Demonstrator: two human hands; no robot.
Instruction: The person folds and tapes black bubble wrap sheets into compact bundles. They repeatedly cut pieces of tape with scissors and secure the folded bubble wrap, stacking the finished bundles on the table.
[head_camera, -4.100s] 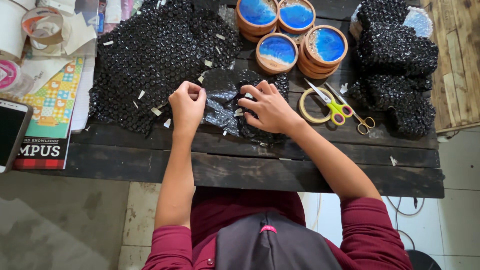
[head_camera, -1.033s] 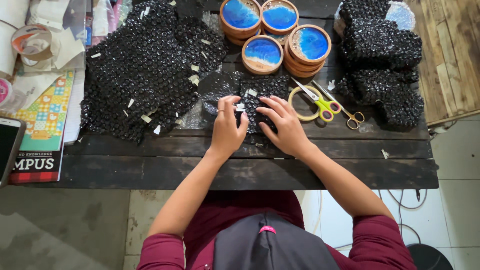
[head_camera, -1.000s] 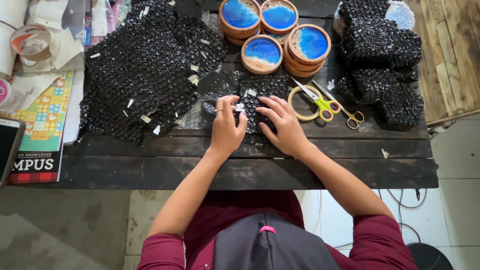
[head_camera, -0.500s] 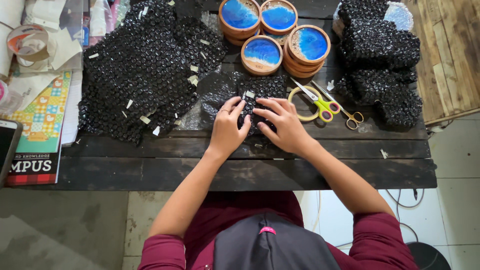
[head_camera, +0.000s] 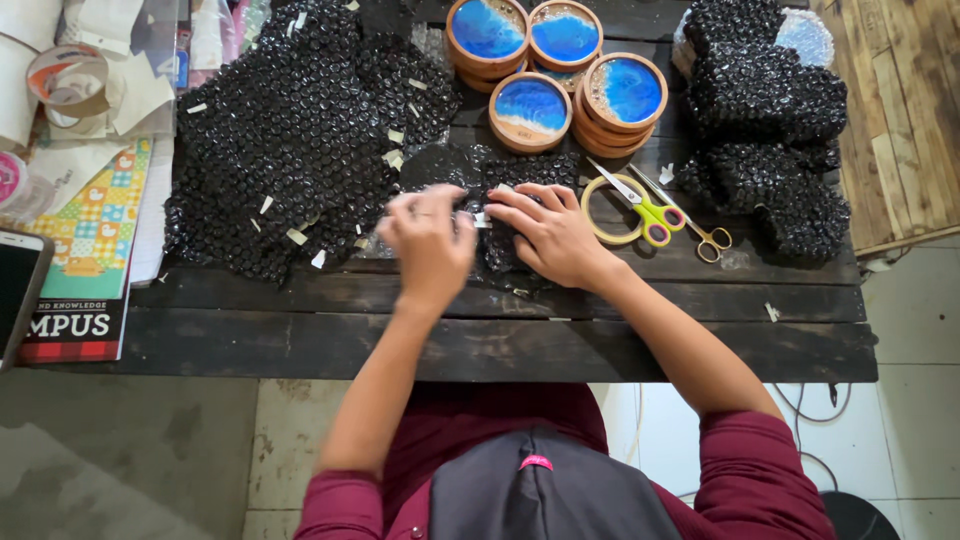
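Black bubble wrap (head_camera: 520, 215) is folded into a small bundle at mid-frame, on the dark plank table (head_camera: 520, 345). It is pressed flat under the right hand (head_camera: 550, 235), fingers spread; the left hand (head_camera: 430, 240) is laid on its left edge, fingers curled (whether anything is pinched cannot be told). Both forearms are stretched forward from maroon sleeves. Yellow-handled scissors (head_camera: 650, 212) lie just right; blue wooden-rimmed coasters (head_camera: 560, 65) are stacked above. Pale tiled floor is seen below.

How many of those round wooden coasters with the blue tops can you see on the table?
4 tops show: back left, back right, front left, front right. They sit on stacks, so more lie underneath, partly hidden.
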